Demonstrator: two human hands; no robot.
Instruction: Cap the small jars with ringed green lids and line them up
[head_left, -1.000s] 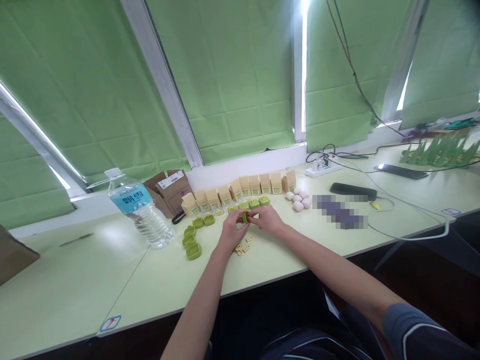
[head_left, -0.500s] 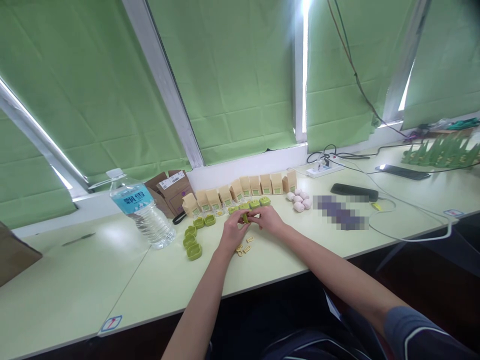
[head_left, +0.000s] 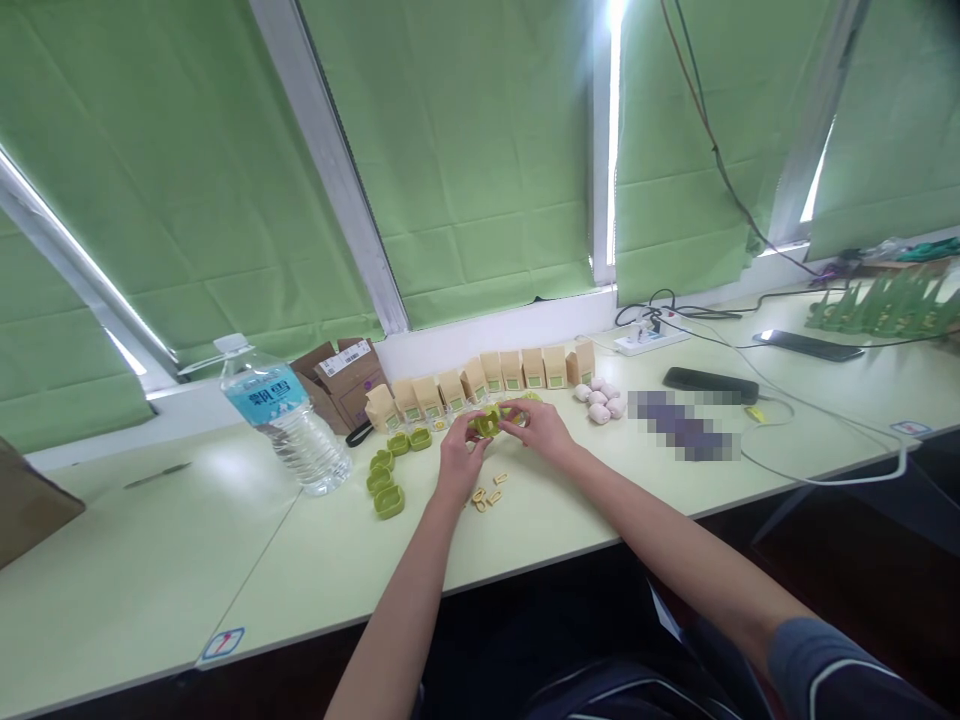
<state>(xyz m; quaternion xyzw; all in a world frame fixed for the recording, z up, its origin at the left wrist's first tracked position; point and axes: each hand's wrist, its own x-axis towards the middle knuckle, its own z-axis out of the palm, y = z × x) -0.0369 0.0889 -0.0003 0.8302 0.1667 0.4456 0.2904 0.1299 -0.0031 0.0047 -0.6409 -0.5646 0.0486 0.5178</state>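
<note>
Between my two hands is a small green plastic container, lifted just off the table and tilted so its hollow side shows. My left hand pinches its left side, while my right hand grips it from the right with thumb and fingers. Several similar green containers stand in a curved line to the left. Small yellow clip-like pieces lie on the table below my hands. Behind my fingers, more green containers are partly hidden.
Small brown paper bags form a row at the back. A large water bottle and a cardboard box stand left. To the right are white egg-shaped lumps, a black phone-like slab, a power strip and cables.
The green container has been turned, so its opening now faces me more. My right hand has shifted slightly to the right; the other things stay put.
</note>
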